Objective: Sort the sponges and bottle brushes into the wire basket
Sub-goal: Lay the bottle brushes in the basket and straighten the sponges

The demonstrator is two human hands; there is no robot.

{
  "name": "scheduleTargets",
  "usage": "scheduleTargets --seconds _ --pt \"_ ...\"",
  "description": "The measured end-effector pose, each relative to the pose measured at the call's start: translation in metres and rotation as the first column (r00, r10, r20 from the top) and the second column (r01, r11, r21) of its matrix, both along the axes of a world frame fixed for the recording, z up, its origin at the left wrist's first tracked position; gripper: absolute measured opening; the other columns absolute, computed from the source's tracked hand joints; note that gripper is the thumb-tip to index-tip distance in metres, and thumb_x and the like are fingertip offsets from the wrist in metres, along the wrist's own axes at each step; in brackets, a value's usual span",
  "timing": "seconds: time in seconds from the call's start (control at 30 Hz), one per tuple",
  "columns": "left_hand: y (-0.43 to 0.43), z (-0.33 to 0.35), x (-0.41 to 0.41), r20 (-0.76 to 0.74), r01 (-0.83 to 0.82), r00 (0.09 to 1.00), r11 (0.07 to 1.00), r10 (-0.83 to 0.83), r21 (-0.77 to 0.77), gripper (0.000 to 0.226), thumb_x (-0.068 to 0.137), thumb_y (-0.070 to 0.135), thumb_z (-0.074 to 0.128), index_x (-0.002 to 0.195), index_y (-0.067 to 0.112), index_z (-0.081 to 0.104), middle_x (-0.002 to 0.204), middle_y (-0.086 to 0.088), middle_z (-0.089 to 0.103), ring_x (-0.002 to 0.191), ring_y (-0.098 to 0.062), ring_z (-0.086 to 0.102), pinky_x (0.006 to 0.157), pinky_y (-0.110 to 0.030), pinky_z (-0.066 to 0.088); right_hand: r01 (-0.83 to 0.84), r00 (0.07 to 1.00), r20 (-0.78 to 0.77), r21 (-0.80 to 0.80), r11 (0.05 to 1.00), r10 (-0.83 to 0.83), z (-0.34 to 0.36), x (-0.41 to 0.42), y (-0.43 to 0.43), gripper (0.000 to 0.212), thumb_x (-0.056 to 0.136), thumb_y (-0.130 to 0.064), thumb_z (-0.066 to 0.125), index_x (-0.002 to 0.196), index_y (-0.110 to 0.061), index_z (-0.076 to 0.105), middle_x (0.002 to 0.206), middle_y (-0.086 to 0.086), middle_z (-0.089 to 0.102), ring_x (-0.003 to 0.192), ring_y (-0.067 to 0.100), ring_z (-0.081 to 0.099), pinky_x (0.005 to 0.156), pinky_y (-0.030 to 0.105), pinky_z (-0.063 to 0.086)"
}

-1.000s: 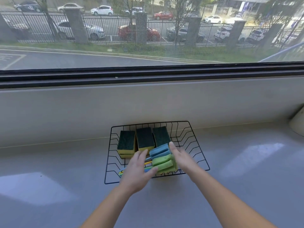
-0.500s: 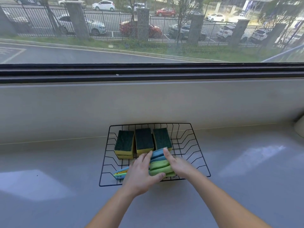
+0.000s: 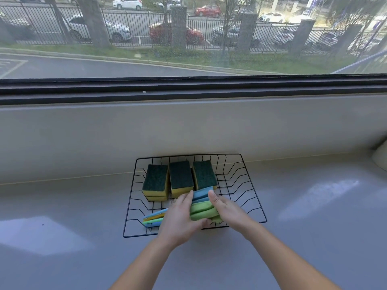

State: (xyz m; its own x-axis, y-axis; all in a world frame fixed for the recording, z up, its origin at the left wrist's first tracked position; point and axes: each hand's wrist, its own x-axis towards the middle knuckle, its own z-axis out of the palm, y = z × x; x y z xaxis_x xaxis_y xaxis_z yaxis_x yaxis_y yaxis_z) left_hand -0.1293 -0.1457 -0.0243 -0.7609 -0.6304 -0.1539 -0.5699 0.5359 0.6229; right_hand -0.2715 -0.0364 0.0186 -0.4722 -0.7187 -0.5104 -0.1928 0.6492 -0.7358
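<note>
A black wire basket [image 3: 249, 181] sits on the grey counter against the wall. Three yellow sponges with dark green tops [image 3: 181, 177] stand in a row along its back, the left one on a second sponge. In the basket's front part lie several bottle brushes with blue and green foam heads [image 3: 202, 207]; their thin blue, yellow and green handles [image 3: 154, 219] stick out to the left. My left hand [image 3: 179, 219] grips the brushes from the left, covering their necks. My right hand [image 3: 227, 209] presses on the foam heads from the right.
The grey counter [image 3: 314, 227] spreads wide on both sides of the basket. A low wall and a dark window frame [image 3: 188, 88] rise behind it. A pale rounded object [image 3: 380, 159] shows at the right edge.
The bundle of brushes has settled lower into the basket's front part, and both hands have closed in on it. The view has tilted slightly downward.
</note>
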Motion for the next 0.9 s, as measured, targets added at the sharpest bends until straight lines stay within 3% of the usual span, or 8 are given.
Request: scheduleTargets --seconds 0.13,0.33,0.43,0.57,0.63,0.73,0.9 --pt "-0.003 0.001 0.003 -0.03 0.036 0.999 0.998 -0.035 0.055 0.112 0.064 0.069 0.068 0.155 0.025 0.02 0.157 0.007 0.029 0.139 -0.012 0.032 0.115 -0.031 0.032 0.007 0.999 0.043 -0.048 0.999 -0.005 0.0 -0.001 0.002 0.083 0.079 -0.087 0.028 0.122 -0.028 0.068 0.115 -0.008 0.075 0.106 0.008 0.07 0.103 0.04 0.052" --pt "-0.004 0.01 0.008 -0.1 0.109 0.99 0.987 -0.098 0.12 0.116 0.063 0.055 0.078 0.157 0.023 0.017 0.162 0.005 0.021 0.146 -0.01 0.021 0.12 -0.03 0.024 -0.038 0.999 -0.039 -0.122 0.992 0.033 -0.003 -0.001 0.002 0.07 0.091 -0.078 0.026 0.138 -0.033 0.052 0.139 -0.004 0.057 0.128 0.016 0.055 0.11 0.048 0.045" --pt "-0.004 0.01 0.008 -0.107 0.121 0.988 0.985 -0.108 0.124 0.115 0.066 0.058 0.073 0.157 0.025 0.012 0.164 0.005 0.015 0.149 -0.009 0.012 0.122 -0.029 0.016 -0.051 0.997 -0.058 -0.142 0.988 0.043 -0.005 0.0 0.002 0.068 0.091 -0.076 0.026 0.134 -0.031 0.055 0.131 -0.004 0.063 0.121 0.014 0.06 0.106 0.046 0.048" --pt "-0.002 0.008 0.003 -0.055 0.12 0.992 0.99 -0.116 0.073 0.108 0.075 0.06 0.067 0.157 0.028 0.005 0.165 0.004 0.01 0.151 -0.013 0.008 0.125 -0.043 0.008 -0.046 0.995 -0.098 -0.141 0.989 0.032 -0.006 0.001 0.004 0.067 0.093 -0.073 0.025 0.126 -0.029 0.062 0.12 -0.004 0.071 0.113 0.014 0.065 0.102 0.043 0.05" --pt "-0.001 0.008 0.003 -0.076 0.08 0.994 0.997 -0.081 -0.018 0.105 0.073 0.063 0.064 0.157 0.028 0.011 0.162 0.004 0.018 0.149 -0.015 0.014 0.124 -0.042 0.007 0.006 0.993 -0.115 -0.168 0.986 -0.026 -0.005 0.0 0.005 0.069 0.092 -0.072 0.024 0.113 -0.026 0.07 0.107 -0.005 0.076 0.104 0.012 0.068 0.097 0.041 0.053" --pt "0.002 0.011 0.009 -0.137 -0.005 0.99 0.99 -0.014 -0.141 0.105 0.063 0.075 0.059 0.151 0.027 0.027 0.14 0.005 0.038 0.132 -0.017 0.034 0.119 -0.043 0.026 0.125 0.98 -0.132 -0.164 0.979 -0.147 -0.005 -0.004 0.009 0.066 0.09 -0.074 0.023 0.092 -0.032 0.073 0.093 -0.01 0.077 0.092 0.008 0.068 0.088 0.035 0.052" --pt "0.004 0.011 0.01 -0.111 0.014 0.993 0.989 -0.03 -0.147 0.095 0.064 0.073 0.06 0.144 0.027 0.038 0.134 0.009 0.05 0.127 -0.014 0.039 0.118 -0.046 0.025 0.235 0.965 -0.07 -0.185 0.954 -0.251 -0.012 -0.011 0.013 0.06 0.099 -0.064 0.029 0.096 -0.025 0.076 0.104 -0.002 0.077 0.106 0.019 0.068 0.099 0.045 0.052"
